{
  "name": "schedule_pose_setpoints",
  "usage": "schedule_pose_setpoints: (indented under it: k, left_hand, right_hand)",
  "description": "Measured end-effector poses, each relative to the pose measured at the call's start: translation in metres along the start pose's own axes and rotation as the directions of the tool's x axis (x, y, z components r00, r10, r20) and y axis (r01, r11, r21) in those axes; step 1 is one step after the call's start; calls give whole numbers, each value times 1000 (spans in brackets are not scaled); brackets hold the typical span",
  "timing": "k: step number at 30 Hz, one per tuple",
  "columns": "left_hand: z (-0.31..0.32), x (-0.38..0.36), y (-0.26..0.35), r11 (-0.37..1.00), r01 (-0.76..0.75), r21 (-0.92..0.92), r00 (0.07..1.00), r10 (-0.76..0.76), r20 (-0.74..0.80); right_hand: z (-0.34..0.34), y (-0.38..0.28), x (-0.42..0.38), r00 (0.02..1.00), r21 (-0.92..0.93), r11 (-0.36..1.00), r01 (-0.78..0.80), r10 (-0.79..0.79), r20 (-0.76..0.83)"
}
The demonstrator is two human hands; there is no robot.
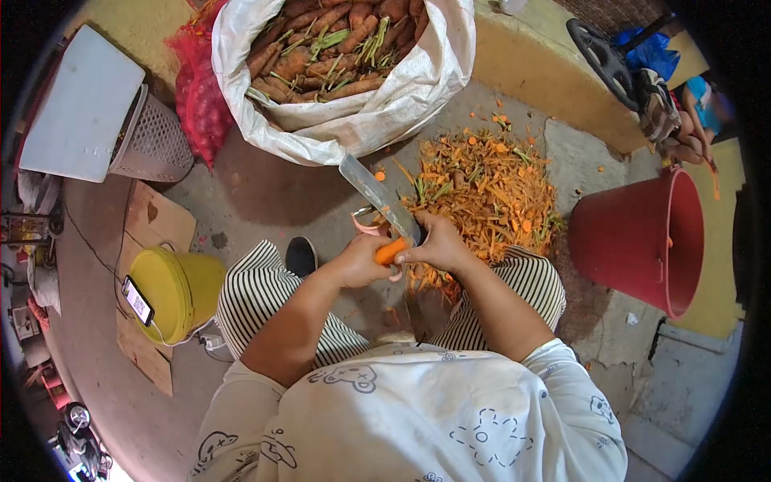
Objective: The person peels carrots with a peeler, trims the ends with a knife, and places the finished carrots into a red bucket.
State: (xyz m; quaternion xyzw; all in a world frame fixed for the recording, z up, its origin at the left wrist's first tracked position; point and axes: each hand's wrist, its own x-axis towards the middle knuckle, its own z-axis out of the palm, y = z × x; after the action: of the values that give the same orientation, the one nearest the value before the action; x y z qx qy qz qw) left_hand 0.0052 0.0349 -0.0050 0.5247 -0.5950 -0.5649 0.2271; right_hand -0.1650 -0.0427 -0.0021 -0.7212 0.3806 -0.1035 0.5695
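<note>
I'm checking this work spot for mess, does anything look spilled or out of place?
Yes. A pile of carrot peelings lies loose on the bare floor beyond the hands, with stray bits scattered around it, not in the red bucket beside it. A phone also sits perched on the yellow bucket.

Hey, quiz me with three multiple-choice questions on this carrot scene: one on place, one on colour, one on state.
1. Where is the phone?
A. on the yellow bucket
B. in the sack
C. on the peel pile

2. What colour is the tipped bucket at right?
A. blue
B. red
C. white

3. What does the right hand hold?
A. nothing
B. a phone
C. a knife

Answers: 1 A, it rests on the lid's edge. 2 B, its wall is red. 3 C, the blade lies against the carrot that the left hand holds.
</note>
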Motion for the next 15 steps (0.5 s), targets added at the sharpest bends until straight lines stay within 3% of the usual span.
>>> schedule_pose_setpoints:
  k: [4,6,10,13,14,15]
  left_hand:
    - [2,0,-6,997,0,72,999,4,-50]
    - [4,2,-10,1000,3,24,999,-2,-53]
    - [4,1,-5,987,125,97,992,-122,-39]
    - [16,9,-31,901,299,314,926,-194,-325]
    - [15,12,-35,954,299,25,912,-278,-301]
    - [9,14,-30,921,286,-266,901,-353,-253]
  right_hand:
    - [3,4,0,997,-42,996,81,-81,16]
    - [6,-2,-2,996,-13,996,83,-83,33]
    - [11,-2,-1,991,16,992,-124,123,47]
    - [17,-6,-2,987,24,987,-160,159,14]
    - [20,-6,-2,990,32,990,-140,141,-18]
    - [21,-4,-1,991,10,992,-125,125,-50]
